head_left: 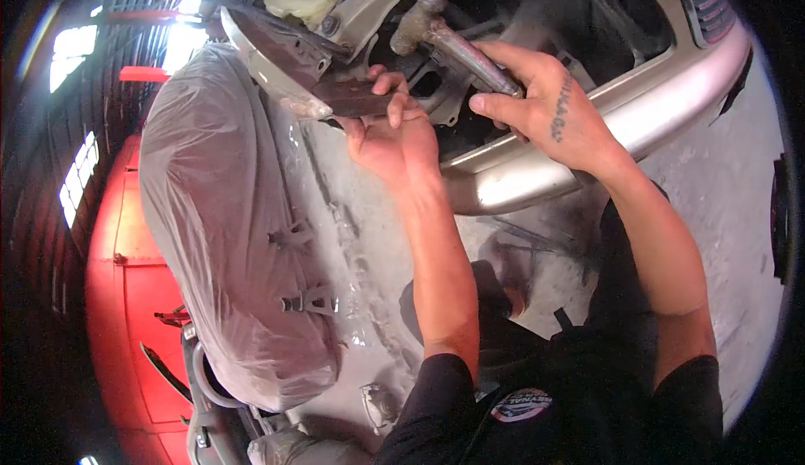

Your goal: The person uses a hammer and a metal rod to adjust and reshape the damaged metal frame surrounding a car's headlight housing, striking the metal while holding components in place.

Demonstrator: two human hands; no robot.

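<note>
- Between sheeted bulk (214, 205) and silver bumper (511, 181), shows open grey floor (356, 180), with more past the bumper's curved outer edge.
- Holds hammer (440, 36) in right hand (558, 109), with fingers closed round the handle's end, short of the head.
- Curls left hand (396, 136) round the near end of metal panel (272, 79); cannot tell how firmly.

The far end of the hammer (457, 51) is hidden inside the right hand (558, 109). The left hand (402, 138) covers part of a dark, flat piece (344, 96) (I can't tell if it is joined to the fender (270, 77)). The top edge cuts off the silver car (671, 121). A cloudy sheet (210, 171) hides most of what is under it. A pale lump (380, 405) low down is too blurry to name.
</note>
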